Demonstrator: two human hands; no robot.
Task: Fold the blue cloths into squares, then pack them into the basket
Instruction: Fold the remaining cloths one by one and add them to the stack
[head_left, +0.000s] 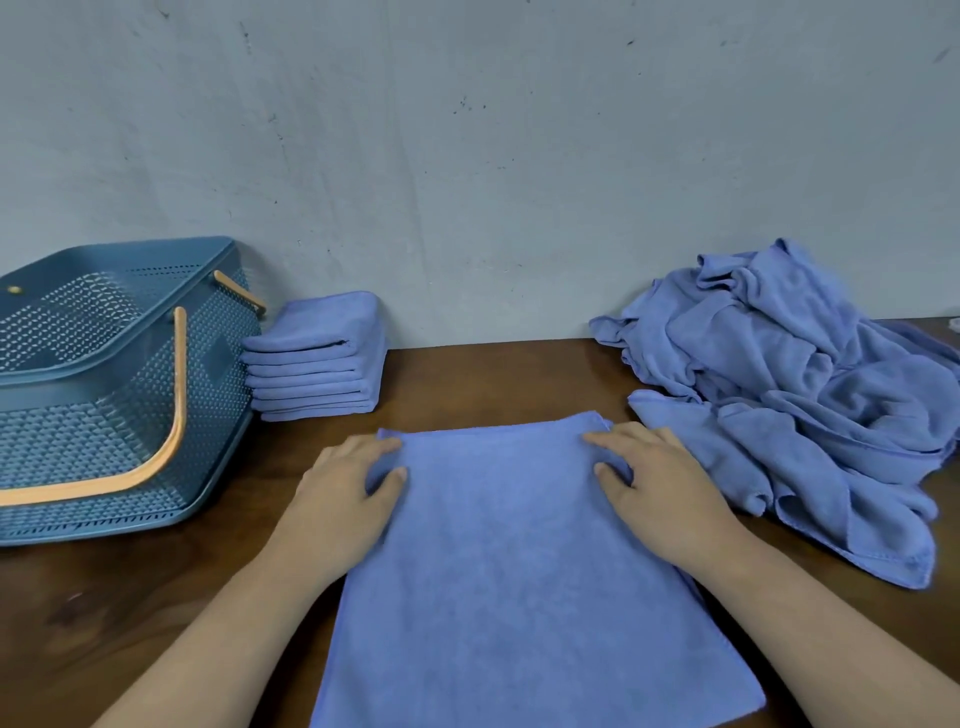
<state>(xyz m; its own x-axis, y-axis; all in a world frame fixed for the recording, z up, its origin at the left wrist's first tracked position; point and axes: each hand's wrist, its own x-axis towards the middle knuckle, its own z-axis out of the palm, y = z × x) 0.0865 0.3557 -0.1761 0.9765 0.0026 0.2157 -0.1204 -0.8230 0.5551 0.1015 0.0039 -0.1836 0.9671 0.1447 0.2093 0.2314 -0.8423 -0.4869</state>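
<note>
While blue cloth (519, 571) lies flat on wooden table (493, 379), long axis near-to-far, we pinch its far corners: left hand (343, 499) at left edge, right hand (660, 493) at right, equally near. Next fold, we judge, pulls far edge toward us.

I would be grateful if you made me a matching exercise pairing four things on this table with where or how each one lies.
1. basket
2. folded stack
3. crumpled pile
4. flat cloth

A. held by the left hand and right hand
B. heaped at the right
C. at the far left
D. right next to the basket

Pairs: 1-C, 2-D, 3-B, 4-A.
</note>
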